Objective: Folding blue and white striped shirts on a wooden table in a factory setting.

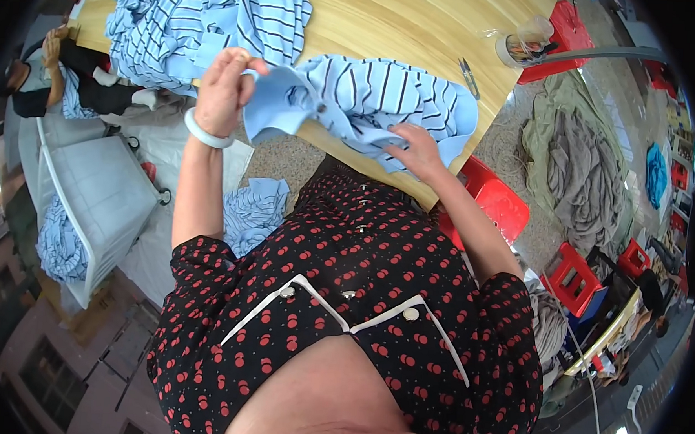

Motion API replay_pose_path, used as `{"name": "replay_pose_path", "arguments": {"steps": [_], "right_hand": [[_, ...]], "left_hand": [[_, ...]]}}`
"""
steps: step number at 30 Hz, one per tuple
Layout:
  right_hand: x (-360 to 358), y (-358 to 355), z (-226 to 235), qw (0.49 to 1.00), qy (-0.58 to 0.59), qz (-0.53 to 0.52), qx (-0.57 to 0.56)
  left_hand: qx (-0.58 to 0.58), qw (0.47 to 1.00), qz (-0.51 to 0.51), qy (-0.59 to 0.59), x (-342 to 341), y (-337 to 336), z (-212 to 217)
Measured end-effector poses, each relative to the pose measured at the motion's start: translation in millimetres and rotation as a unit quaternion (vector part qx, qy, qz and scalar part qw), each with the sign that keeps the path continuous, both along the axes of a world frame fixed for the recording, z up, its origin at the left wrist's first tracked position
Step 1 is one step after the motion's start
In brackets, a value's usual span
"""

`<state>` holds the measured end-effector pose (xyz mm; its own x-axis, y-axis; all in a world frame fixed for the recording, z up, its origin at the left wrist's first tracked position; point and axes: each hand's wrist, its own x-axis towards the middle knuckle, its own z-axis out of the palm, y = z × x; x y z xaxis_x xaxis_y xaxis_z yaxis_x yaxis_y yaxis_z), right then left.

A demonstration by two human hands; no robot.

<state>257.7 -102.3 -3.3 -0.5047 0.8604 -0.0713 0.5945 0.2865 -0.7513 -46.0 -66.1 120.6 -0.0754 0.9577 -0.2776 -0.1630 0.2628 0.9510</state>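
Observation:
A light-blue shirt (pixel 370 92) with dark and white stripes lies partly on the wooden table in front of me. Its plain blue collar (pixel 276 103) is lifted off the table's near edge at the left, pinched at its upper edge by my left hand (pixel 227 85). A pale bangle (pixel 207 129) circles that wrist. Lower down, my right hand (pixel 418 151) grips the near edge of the same shirt, its thumb and fingers closing on the cloth. Buttons show along the shirt's front band between my hands.
A heap of similar striped shirts (pixel 208 21) covers the table's far left. Thread snips (pixel 469 78) and a tool cup (pixel 521 52) lie right. Beside the table are a red stool (pixel 490 201), a white bin (pixel 105 196) and grey fabric (pixel 582 166). Another person (pixel 52 76) sits far left.

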Motion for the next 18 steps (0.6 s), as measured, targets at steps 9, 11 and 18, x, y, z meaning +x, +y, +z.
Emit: {"name": "replay_pose_path", "arguments": {"steps": [9,11,18], "right_hand": [[13.3,-3.3,5.0,0.998,0.051,-0.034,0.004],[28.0,-9.6,-17.0,0.972,0.02,-0.233,-0.022],[41.9,-32.3,-43.3,0.822,0.018,-0.527,-0.216]], "left_hand": [[-0.084,0.808,-0.309,0.495,33.9,-56.0,-145.1],[-0.053,0.789,-0.275,0.548,47.7,-65.7,-154.9],[0.085,0.743,-0.145,0.648,68.3,-69.8,-164.9]]}}
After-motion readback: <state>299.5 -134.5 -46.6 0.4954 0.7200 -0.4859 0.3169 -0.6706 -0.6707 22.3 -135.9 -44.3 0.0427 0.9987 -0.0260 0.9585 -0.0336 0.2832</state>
